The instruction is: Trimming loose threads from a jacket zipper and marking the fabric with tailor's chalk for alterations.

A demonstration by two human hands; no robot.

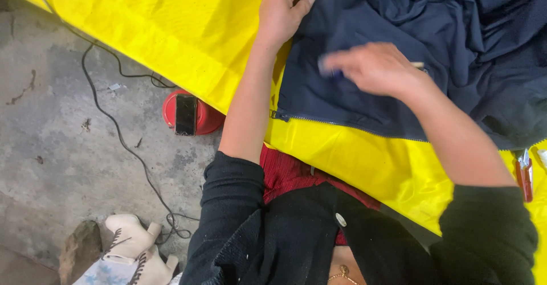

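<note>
1. Our own sleeves and front: black cardigan (296, 234) with a pale button, red ribbed top beneath, at the near edge of the table.
2. The table (171, 29), covered in bright yellow sheeting, running diagonally from the upper left to the lower right of our view.
3. Red-handled small tool (524, 174), lying on the yellow cover at its right edge, just beside the garment's hem; its kind we cannot tell.
4. Our right hand (376, 68), blurred with motion, hovering over the navy garment. Fingers are drawn together around a small item; a pale tip shows past the wrist side and a bluish blur at the fingertips. What the item is we cannot tell.
5. Navy garment (410, 34), a zippered piece of dark blue fabric, spread and rumpled over the far right part of the table. Its zipper (336, 122) runs along the near edge, with the pull end at the left corner of the cloth.
6. Our left hand (282, 11), closed on the left border of the navy garment near the far edge of the table, pinching the cloth with thumb and fingers.
7. Off the table, on the concrete floor to the left: a round red stool (202, 117) with a dark phone (186, 114) lying on it, a black cable (122, 140) trailing past, and white lace-up boots (134, 245) nearest to us.
</note>
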